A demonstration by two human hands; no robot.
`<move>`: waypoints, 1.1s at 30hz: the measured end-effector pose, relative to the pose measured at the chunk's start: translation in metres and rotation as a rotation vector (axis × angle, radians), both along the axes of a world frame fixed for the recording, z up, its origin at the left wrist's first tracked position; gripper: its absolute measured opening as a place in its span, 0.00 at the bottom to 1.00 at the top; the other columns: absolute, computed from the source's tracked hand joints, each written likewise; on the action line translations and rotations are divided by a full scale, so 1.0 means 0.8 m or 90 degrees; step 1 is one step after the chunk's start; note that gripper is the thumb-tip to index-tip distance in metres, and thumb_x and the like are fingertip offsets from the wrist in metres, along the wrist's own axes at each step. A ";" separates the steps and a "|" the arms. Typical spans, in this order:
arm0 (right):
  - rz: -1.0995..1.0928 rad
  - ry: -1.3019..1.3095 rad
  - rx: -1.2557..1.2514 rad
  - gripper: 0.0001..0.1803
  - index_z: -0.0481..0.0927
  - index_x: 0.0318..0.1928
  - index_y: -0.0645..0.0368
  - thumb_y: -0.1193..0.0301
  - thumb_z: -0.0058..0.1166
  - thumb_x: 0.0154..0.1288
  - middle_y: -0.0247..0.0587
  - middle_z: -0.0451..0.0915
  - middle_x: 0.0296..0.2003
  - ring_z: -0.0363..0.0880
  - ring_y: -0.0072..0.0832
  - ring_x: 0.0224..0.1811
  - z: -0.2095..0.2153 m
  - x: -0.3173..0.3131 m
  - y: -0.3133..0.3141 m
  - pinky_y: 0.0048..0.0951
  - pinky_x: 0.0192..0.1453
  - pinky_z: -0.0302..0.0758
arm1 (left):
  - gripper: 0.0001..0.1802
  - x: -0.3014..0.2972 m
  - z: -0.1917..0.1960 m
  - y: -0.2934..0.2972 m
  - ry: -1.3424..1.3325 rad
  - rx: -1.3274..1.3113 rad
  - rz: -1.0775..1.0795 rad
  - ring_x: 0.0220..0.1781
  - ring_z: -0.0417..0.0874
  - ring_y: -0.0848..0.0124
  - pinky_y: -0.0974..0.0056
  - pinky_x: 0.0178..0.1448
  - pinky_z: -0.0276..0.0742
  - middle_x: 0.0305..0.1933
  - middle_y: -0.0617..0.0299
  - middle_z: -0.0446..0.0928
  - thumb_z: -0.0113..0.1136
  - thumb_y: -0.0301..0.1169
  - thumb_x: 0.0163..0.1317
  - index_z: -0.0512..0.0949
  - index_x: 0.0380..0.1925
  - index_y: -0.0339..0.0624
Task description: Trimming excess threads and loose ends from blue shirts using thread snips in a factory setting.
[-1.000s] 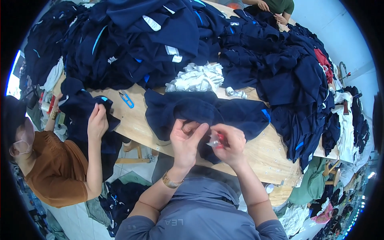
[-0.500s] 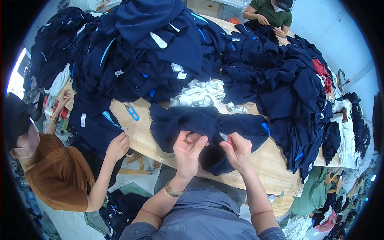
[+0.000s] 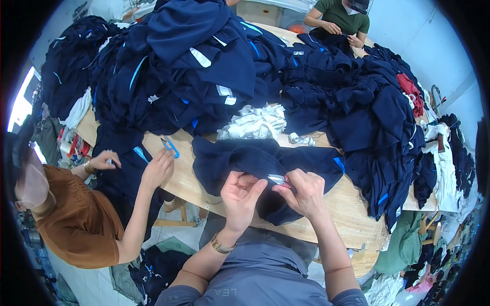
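- navy garment (image 3: 265,168) lay spread on the near part of the wooden table (image 3: 337,204), right in front of the person, with its lower edge hanging over the table's front rim.
- heaps of dark blue clothing (image 3: 194,66) covered most of the table behind it, some pieces showing light blue stripes and white labels.
- another dark pile (image 3: 377,117) sat to the right, with a red piece (image 3: 411,89) lying on it.
- a co-worker in a brown top (image 3: 76,224) sat at the left, one hand (image 3: 158,168) resting on a dark piece at the table edge.
- a second co-worker in a green top (image 3: 342,15) worked at the far end.
- a bundle of white cloth (image 3: 252,122) lay just behind the navy garment.
- the left hand (image 3: 240,196) was bent over the garment, fingers pinching its fabric.
- the right hand (image 3: 303,191) was closed around a small metal snipping tool (image 3: 278,179), its tip just beside the left fingers.
- blue-handled snips (image 3: 171,147) lay on the bare wood near the co-worker's hand.
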State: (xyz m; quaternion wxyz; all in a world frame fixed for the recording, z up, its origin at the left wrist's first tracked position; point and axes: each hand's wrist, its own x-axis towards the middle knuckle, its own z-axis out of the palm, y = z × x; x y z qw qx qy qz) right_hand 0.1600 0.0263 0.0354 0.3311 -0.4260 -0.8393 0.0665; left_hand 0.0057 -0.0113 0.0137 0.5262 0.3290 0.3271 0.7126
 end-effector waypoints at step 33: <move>-0.060 0.518 -0.242 0.09 0.79 0.39 0.64 0.80 0.59 0.55 0.39 0.82 0.34 0.80 0.18 0.31 -0.015 -0.037 -0.020 0.17 0.34 0.74 | 0.07 0.005 0.017 0.004 -0.348 -0.214 -0.159 0.47 0.78 0.72 0.55 0.58 0.74 0.43 0.65 0.77 0.47 0.29 0.67 0.74 0.40 0.44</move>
